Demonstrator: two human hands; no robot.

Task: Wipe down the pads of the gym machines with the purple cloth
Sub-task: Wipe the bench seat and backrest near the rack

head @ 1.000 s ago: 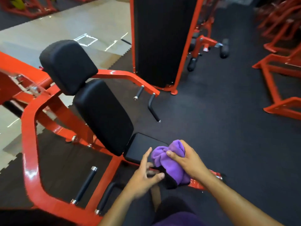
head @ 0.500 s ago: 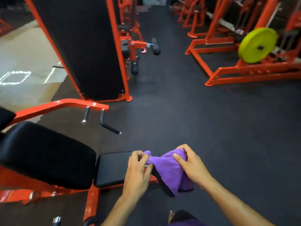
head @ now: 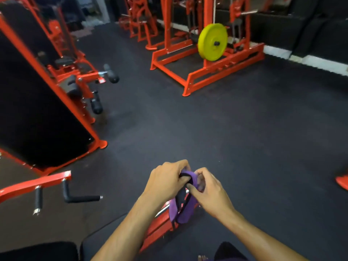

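**Holding purple cloth between both hands, clear of the pads**

Gripping purple cloth [head: 181, 208] with both hands at lower centre of head view, above dark rubber floor [head: 235, 138]. Left hand [head: 167, 180]: fingers curled round top fold of cloth, knuckles up. Right hand [head: 209, 187]: thumb and curled fingers pinching same top fold from other side; fingertips partly hidden in fabric. Hands close together, nearly touching across cloth. Rest of cloth hanging down in a bunched loop, dark edging visible along hem, lower end in front of red frame rail [head: 160, 223].

Black seat pad [head: 105, 242] at bottom edge, below left forearm; second black pad [head: 37, 251] just beside it at bottom left. Cloth not touching either pad.

Red arm with two black handles [head: 79, 196] at left, beside seat. Tall black panel in red frame [head: 33, 113] behind it, with black rollers [head: 111, 74] further back. Red rack carrying yellow-green weight plate [head: 212, 42] at upper right, well apart from hands. Slight motion blur across frame.
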